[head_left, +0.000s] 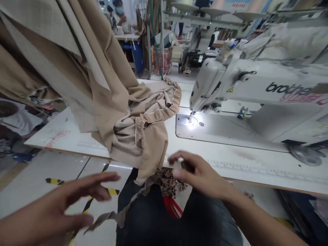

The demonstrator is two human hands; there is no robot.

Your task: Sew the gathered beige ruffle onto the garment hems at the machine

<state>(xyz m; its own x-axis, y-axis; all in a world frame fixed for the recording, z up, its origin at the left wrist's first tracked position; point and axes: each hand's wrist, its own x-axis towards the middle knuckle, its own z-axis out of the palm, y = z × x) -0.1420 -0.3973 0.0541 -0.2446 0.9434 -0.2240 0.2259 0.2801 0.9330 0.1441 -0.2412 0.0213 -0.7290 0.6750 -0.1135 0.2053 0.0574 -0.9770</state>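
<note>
Tan and beige fabric (102, 75) drapes down from the upper left onto the white sewing table (194, 147). A gathered ruffle strip (159, 114) runs along its edge. My left hand (74, 201) hovers at the lower left with fingers spread, holding nothing. Near the table's front edge is my right hand (197, 172), slightly blurred, fingers curved and apart, with nothing seen in it. Beneath it, a bunched brown ruffle (170, 182) lies on my lap, with a loose strip (123, 213) trailing to the left. The sewing machine (256, 82) stands at the right, its needle area (191, 119) lit.
A small thread clipper (242, 112) lies on the machine bed. Thread cone stands (215, 10) rise behind the machine. A person (121, 17) sits at another table in the back. Yellow and black tape (55, 181) marks the floor.
</note>
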